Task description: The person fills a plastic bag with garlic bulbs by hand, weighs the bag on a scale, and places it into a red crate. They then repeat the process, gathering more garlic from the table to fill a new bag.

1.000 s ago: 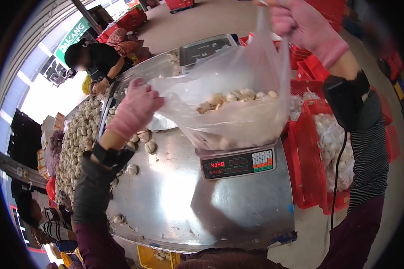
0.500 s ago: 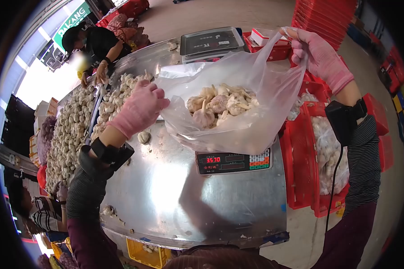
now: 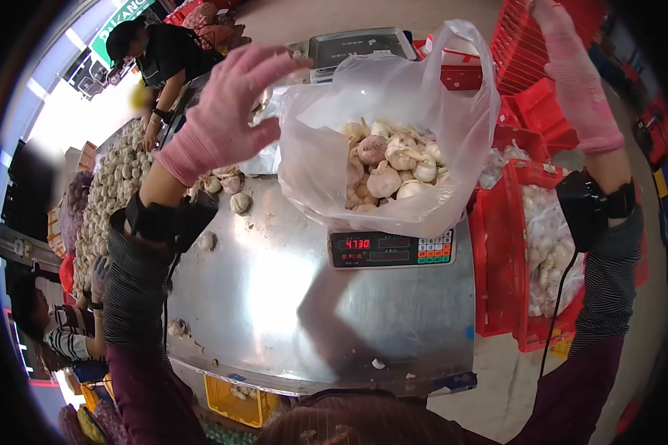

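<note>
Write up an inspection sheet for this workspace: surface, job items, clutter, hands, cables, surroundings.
Surface: metal table, shiny, with strong glare.
Job items: plastic bag, mouth open, holding garlic bulbs, on a scale with red digits lit.
Clutter: loose bulbs left of the bag; a white scrap near the front edge.
Hands: pink-gloved; left hand open beside the bag, right hand open, apart from it.
Cables: black cable hanging from the right wrist device; none seen across the scale.
Surroundings: red crates on the right; yellow crate below the front edge; two people at left, one in black.
</note>
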Motion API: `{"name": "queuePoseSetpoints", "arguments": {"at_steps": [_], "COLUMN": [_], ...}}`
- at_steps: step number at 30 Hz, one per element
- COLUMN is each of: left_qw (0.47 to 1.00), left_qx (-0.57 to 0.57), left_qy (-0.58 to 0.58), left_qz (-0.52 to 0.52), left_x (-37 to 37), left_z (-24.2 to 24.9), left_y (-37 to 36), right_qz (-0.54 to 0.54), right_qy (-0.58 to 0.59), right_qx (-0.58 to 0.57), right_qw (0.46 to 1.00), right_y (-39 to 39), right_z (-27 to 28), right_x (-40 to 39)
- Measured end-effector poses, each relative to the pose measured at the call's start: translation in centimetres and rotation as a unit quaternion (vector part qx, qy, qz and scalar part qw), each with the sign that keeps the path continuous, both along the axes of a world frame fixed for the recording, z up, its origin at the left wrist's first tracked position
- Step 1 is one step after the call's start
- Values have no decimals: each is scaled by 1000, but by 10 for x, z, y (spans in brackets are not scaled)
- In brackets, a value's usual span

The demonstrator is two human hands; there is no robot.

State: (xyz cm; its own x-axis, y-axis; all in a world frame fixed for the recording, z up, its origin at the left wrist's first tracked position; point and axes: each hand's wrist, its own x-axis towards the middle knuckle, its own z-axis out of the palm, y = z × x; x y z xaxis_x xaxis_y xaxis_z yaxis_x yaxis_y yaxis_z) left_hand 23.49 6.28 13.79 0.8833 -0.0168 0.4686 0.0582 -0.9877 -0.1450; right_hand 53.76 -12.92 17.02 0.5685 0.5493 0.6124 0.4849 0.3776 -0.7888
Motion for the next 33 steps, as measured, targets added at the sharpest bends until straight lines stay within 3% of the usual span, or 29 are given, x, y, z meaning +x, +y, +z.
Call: {"name": "queuePoseSetpoints", "arguments": {"at_steps": [2,3,4,5,6,7,8,9,10,11,12,13,14,15,16,17,18,19,20,22,23,24,26,28,30,31,32,33], "left_qw": [996,994,986,970,953,886,878,862,813,803,836,839,820,854,850,848,877,866,852,812,766,762,725,751,767,578,312,154], "left_qx": [69,38,-78,-137,-158,-216,-235,-245,-310,-286,-241,-237,-249,-224,-257,-314,-315,-284,-253,-127,-87,-89,-369,-371,-492,-761,-922,-947], "left_qy": [-32,-72,-71,-42,44,141,198,202,245,196,205,115,151,76,67,121,65,47,28,-5,28,25,63,74,8,-107,-209,-278], "left_qz": [42,73,129,194,254,385,366,396,427,485,448,476,493,464,455,409,358,409,458,569,637,641,579,540,412,275,99,50], "left_x": [-3,-10,-34,-49,-69,-79,-109,-124,-127,-132,-155,-144,-138,-142,-144,-146,-162,-175,-193,-232,-247,-260,-282,-284,-294,-297,-298,-296], "left_z": [14,16,-4,-26,-60,-87,-155,-197,-228,-263,-346,-317,-315,-327,-333,-305,-311,-314,-317,-303,-305,-307,-309,-309,-304,-300,-293,-272], "left_y": [6,10,49,63,92,89,133,131,131,121,147,88,67,44,20,-8,-24,-17,-10,25,42,58,81,77,61,47,33,15], "right_qz": [11,-19,-33,-52,-71,-36,-1,84,178,156,206,236,246,256,266,275,253,226,232,284,328,330,290,286,285,362,414,420], "right_qy": [27,-103,-223,-138,-54,-78,-103,-160,-12,-186,-112,-79,-42,-4,-14,-25,-122,-220,-221,-394,-428,-433,-490,-507,-527,-311,-74,-74], "right_qx": [36,29,33,34,33,1,-30,-51,-119,-204,-190,-219,-249,-283,-314,-345,-345,-340,-342,-461,-536,-535,-522,-500,-478,-496,-485,-491], "right_qw": [999,994,974,988,995,996,994,982,977,948,953,943,936,924,911,897,896,886,883,742,649,646,635,641,643,726,767,760], "right_y": [-15,-39,-53,-59,-69,-91,-107,-104,-103,-87,-67,-52,-36,-22,-5,13,31,48,62,87,102,107,107,94,89,90,93,98], "right_z": [5,4,-5,-8,-12,-30,-53,-67,-80,-95,-119,-143,-170,-197,-225,-250,-272,-290,-307,-328,-318,-322,-341,-367,-370,-359,-345,-326], "right_x": [16,32,30,-8,-46,-57,-66,-98,-133,-151,-176,-198,-219,-239,-255,-271,-288,-304,-316,-338,-347,-354,-365,-364,-359,-358,-360,-367]}}
